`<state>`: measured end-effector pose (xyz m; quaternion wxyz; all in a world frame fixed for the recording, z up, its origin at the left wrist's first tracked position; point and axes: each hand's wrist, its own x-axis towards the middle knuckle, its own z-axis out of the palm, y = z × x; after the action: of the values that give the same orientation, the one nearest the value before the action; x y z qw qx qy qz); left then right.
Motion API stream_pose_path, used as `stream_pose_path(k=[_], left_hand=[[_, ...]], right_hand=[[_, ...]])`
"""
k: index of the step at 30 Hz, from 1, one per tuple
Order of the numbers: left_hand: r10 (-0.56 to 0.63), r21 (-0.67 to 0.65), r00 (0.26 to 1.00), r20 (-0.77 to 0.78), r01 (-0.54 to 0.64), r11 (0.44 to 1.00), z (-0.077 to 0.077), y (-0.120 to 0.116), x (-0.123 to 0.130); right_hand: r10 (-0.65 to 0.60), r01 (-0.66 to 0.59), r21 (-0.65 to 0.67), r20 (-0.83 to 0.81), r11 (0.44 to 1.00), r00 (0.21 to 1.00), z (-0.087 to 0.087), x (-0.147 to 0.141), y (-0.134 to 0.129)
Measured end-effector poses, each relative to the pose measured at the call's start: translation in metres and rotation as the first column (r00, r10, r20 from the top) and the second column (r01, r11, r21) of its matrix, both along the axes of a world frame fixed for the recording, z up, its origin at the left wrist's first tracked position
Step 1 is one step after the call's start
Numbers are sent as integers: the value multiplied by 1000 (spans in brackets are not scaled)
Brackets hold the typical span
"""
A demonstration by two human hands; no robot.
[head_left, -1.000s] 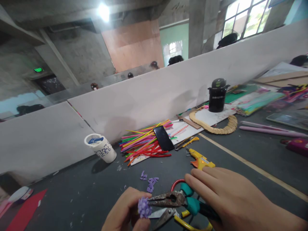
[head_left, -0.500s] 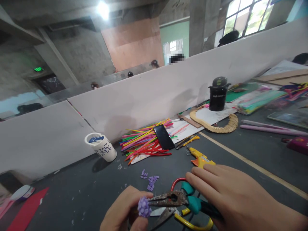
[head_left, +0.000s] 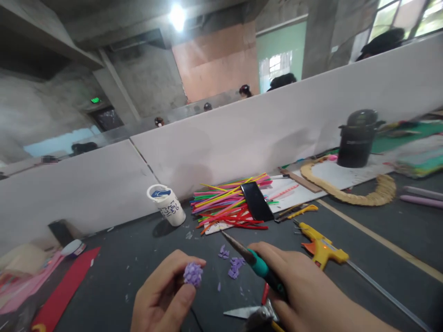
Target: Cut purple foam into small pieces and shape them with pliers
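While the left hand (head_left: 162,293) holds up a bumpy purple ball (head_left: 193,275), its grip is closed, with the thumb and a finger pinching the ball. Say the ball is the middle of a clock. The right hand (head_left: 294,281) is at three o'clock, and its grip is wrapped around the pliers (head_left: 256,262). Their tip points up to between one and two o'clock, apart from the ball, and I cannot tell if it is open. Little purple bits (head_left: 236,267) lie on the dark bench (head_left: 114,258) near three o'clock. Some scissors (head_left: 242,312) are at four o'clock, partly hidden. Bright thin sticks (head_left: 221,205) lie at one o'clock with a black phone (head_left: 256,201) on them, and a white cup (head_left: 171,210) stands at eleven o'clock.
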<state>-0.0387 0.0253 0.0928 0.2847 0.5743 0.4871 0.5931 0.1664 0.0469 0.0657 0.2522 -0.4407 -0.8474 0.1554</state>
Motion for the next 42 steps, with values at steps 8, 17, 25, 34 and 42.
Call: stream_pose_path(k=[8,17,25,34,42], left_hand=[[-100,-16,995,-3,100,995,-5,10,-3],[-142,-69,989,-30,140,988,-10,16,-4],[-157,-65,987,-41,154,986,-7,15,0],[-153,-60,985,-80,148,987,-9,15,-2],[-126,-60,988,-89,121,991,-6,15,0]], right_hand=[[17,-9,219,-36,976,999,-23,0,11],[46,-23,381,-53,924,998,-32,9,18],[-3,6,386,-8,923,1000,-25,9,17],[12,-12,378,2,926,1000,-28,11,15],[4,-5,382,6,924,1000,-26,10,17]])
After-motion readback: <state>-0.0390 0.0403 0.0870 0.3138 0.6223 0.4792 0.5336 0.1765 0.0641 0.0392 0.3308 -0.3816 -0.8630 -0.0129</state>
